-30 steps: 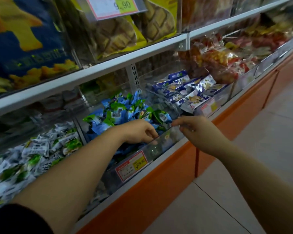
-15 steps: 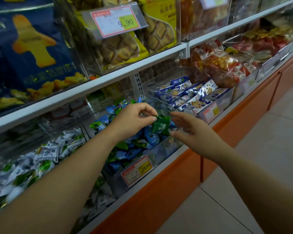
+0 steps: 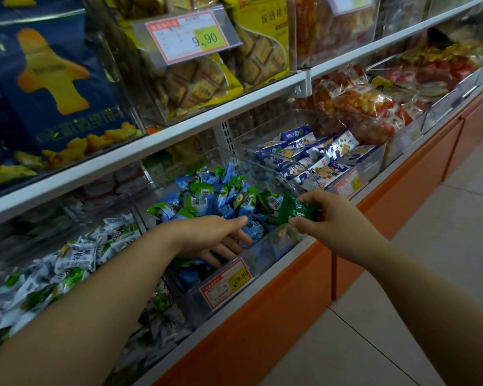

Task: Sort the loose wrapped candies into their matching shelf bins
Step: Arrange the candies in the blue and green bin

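A dark green wrapped candy (image 3: 292,210) is pinched between the thumb and fingers of my right hand (image 3: 326,218), above the front right corner of a clear bin (image 3: 287,246) heaped with blue and green candies (image 3: 215,193). My left hand (image 3: 215,238) reaches into the same bin with its fingers stretched out over the candies, holding nothing. To the left lies a bin of white and green wrapped candies (image 3: 70,263). To the right stands a bin of blue and white biscuit packs (image 3: 315,160).
A price tag (image 3: 226,282) hangs on the bin's front wall. A white upper shelf (image 3: 179,129) with bagged biscuits juts out overhead. Further right are bins of red and orange snack packs (image 3: 368,107). An orange cabinet base (image 3: 262,324) and tiled floor (image 3: 402,288) lie below.
The green candy passed from my left hand to my right hand. My left hand then dropped back into the blue and green bin with open fingers.
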